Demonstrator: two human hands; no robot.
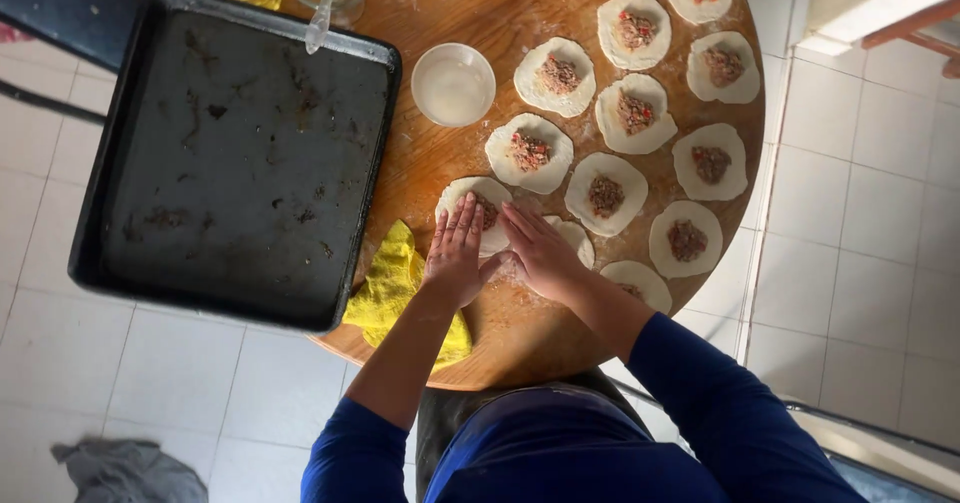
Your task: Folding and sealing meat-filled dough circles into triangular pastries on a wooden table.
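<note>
Both hands lie flat, grasping nothing: left hand [455, 255] and right hand [540, 253] press a dough round [470, 195]; tray [130, 263] lies left.

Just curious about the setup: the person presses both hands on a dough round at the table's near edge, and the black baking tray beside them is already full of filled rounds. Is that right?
Not quite. The head view shows the black baking tray holds no rounds, only dark stains. The filled rounds lie on the round wooden table. The rest holds: left hand and right hand press a dough round at the near edge.
</note>
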